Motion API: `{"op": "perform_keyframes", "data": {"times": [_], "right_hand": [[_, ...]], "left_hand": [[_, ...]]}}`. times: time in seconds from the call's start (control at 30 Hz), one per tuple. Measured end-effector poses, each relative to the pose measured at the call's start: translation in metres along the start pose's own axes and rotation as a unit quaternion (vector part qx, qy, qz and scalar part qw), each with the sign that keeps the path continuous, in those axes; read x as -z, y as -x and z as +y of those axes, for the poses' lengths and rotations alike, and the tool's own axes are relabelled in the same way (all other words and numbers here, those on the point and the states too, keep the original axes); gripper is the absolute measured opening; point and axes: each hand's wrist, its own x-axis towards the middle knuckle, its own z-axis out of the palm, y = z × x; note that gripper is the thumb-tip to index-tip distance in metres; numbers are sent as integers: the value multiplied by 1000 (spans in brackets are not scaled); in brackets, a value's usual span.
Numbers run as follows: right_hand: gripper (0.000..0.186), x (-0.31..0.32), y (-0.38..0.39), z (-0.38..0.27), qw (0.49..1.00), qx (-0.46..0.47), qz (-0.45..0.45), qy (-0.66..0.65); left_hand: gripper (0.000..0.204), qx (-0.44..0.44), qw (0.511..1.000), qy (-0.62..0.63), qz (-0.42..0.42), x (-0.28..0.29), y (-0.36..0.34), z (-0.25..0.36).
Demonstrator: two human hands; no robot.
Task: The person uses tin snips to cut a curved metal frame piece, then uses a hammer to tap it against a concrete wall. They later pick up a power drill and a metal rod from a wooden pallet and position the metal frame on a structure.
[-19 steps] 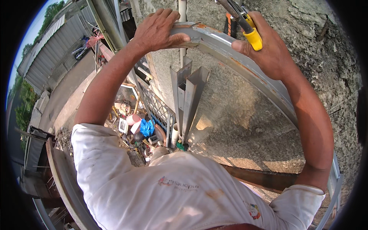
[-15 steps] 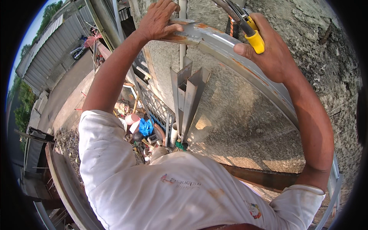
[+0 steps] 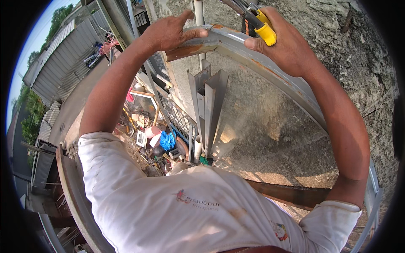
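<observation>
My left hand (image 3: 171,33) grips a grey, rust-marked steel channel (image 3: 270,67) close to its end, thumb along the top and index finger raised. The channel runs from there to the lower right, past my right forearm. In my right hand (image 3: 291,48) is what looks like a hacksaw, its yellow handle (image 3: 266,34) in my fist and its dark frame cut off by the upper edge. I cannot see its blade. My right thumb touches the channel's upper side. Below the channel, two upright steel lengths (image 3: 213,101) lean together near the wall.
A rough concrete wall (image 3: 261,122) stands ahead and to the right. Down in the corner is a heap of scrap with a blue plastic bag (image 3: 168,141). A brown beam (image 3: 291,194) crosses low by the wall, and a curved metal rail (image 3: 74,189) lies at left.
The channel's near end has swung down and left, showing more of its rusty underside. My left hand has moved lower with its index finger lifted; my right hand with the hacksaw has shifted left.
</observation>
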Motion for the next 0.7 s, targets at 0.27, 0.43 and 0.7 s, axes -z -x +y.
{"op": "perform_keyframes", "data": {"times": [0.27, 0.43, 0.7], "right_hand": [[59, 12, -6, -12, 997, 37, -8, -74], [60, 13, -5, -11, 997, 7, -11, -80], [89, -2, -2, 3, 1000, 9, -28, -3]], "left_hand": [[110, 55, 996, -48, -56, 44, 33, 82], [115, -37, 977, -184, 105, -4, 35, 57], [112, -231, 914, -80, 323, -76, -46, -71]]}}
